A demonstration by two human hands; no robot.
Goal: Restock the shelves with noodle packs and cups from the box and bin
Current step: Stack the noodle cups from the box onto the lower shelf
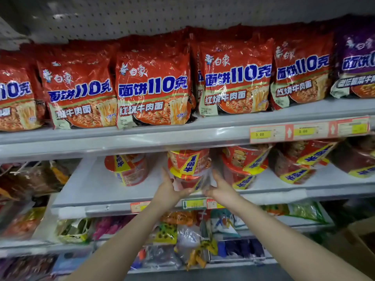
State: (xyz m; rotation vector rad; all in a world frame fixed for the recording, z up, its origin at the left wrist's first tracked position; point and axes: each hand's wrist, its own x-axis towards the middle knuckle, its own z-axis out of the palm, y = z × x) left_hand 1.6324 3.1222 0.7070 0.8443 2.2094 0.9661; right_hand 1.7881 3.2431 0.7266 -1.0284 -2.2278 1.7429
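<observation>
1. While both arms reach up from the near edge of the view, the left hand (169, 189) and the right hand (220, 189) grasp a stack of noodle cups (188, 167) between them, one hand on each side of the lower cup, fingers curved up along its walls
2. The stack stands on the middle shelf (91, 185), near its front lip, and appears to be two red cups wrapped together in clear film with a yellow and blue band, though motion blur makes the wrap hard to read
3. To the left of the held stack, well apart from it, a single similar cup stack (126, 169) stands farther back on the same shelf
4. To the right, more red cup stacks (243, 165) lean just beside the right hand, and further ones (300, 159) fill the right end of the shelf
5. On the top shelf (182, 136) a row of red noodle packs (152, 88) stands upright, face out, with one purple pack (357, 61) at the far right
6. Yellow price tags (262, 134) sit on the top shelf's front rail at the right
7. Below the hands, the lower shelf holds mixed snack bags (182, 236), blurred
8. A cardboard box (357, 246) shows at the near right edge
</observation>
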